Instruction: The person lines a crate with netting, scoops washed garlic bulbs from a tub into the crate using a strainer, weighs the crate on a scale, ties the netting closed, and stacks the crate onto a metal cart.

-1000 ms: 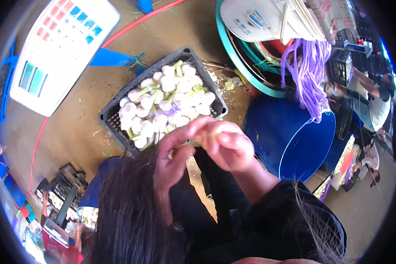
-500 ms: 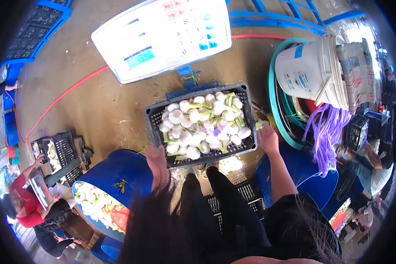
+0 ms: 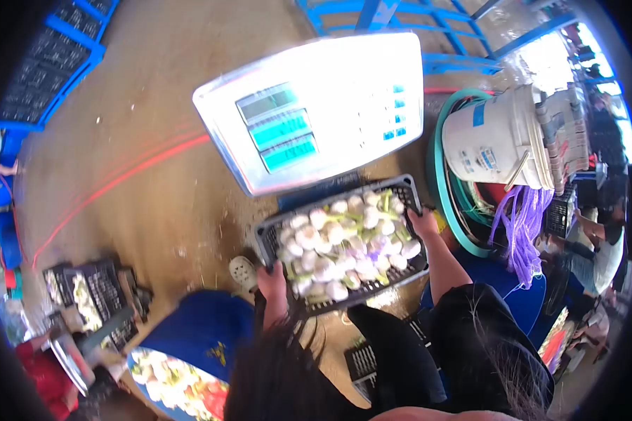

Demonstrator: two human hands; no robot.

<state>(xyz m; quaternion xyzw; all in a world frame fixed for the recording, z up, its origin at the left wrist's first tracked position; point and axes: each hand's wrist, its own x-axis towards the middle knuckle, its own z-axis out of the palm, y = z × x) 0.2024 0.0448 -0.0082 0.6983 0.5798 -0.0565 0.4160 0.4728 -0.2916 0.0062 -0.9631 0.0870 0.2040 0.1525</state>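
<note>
A black plastic crate [image 3: 268, 242] full of white garlic bulbs [image 3: 337, 245] with green stems is between my hands, slightly tilted in view. My left hand [image 3: 272, 286] grips its left end, and my right hand [image 3: 425, 224] grips its right end near the corner. A purple bit lies among the bulbs. Just beyond the crate stands a scale display [image 3: 316, 112] with lit green panels.
At right are a white bucket [image 3: 488, 137], a teal tub [image 3: 439, 175], purple netting [image 3: 523, 235] and a blue barrel [image 3: 502, 288]. Another blue barrel [image 3: 211, 330] with garlic stands lower left. A person in red [image 3: 45, 372] is far left; other people are at right.
My hands have parted from near each other and now hold the crate's two ends. The view has shifted, with the scale display now nearer the middle. A shoe now shows left of the crate.
</note>
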